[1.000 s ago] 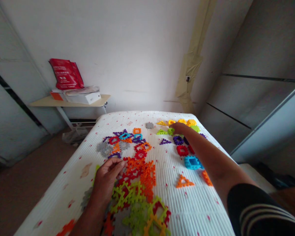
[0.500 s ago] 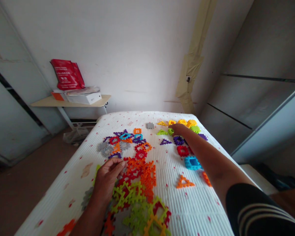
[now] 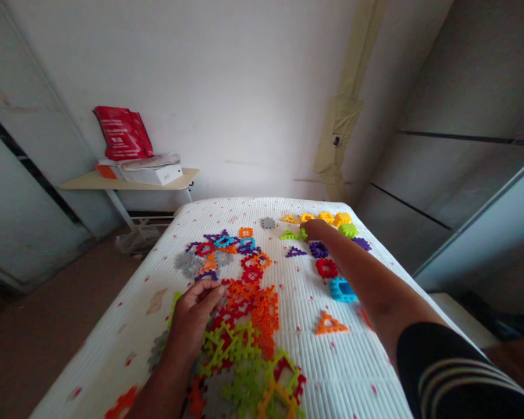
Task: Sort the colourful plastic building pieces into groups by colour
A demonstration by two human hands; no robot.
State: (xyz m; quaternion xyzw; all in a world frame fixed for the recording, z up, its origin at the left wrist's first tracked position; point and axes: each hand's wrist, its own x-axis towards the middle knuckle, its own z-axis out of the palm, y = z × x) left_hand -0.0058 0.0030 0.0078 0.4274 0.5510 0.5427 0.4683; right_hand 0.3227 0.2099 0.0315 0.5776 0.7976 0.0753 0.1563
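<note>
At the far right part of the bed, my right hand [image 3: 314,229] reaches down with fingers closed at a small lime-green interlocking plastic piece [image 3: 304,234], mostly covered by the fingers. Beside it on the left lies a lime-green triangle piece [image 3: 289,235]. My left hand [image 3: 201,299] rests at the left edge of a mixed pile, thumb and fingers drawn together; what they hold, if anything, is hidden. Orange pieces [image 3: 264,314] and lime-green pieces [image 3: 244,372] overlap in that pile. Behind it are grey pieces [image 3: 187,265] and purple, red and blue ones.
Yellow pieces [image 3: 325,218], a purple square [image 3: 318,250], a red square [image 3: 326,268], a blue block [image 3: 343,290] and an orange triangle [image 3: 329,323] lie on the right of the white quilted sheet [image 3: 314,372]. A side table [image 3: 135,181] holds boxes and a red bag [image 3: 123,132].
The view has shifted slightly. My right hand now covers more of the lime-green piece; my left hand stays by the pile in the same pose.
</note>
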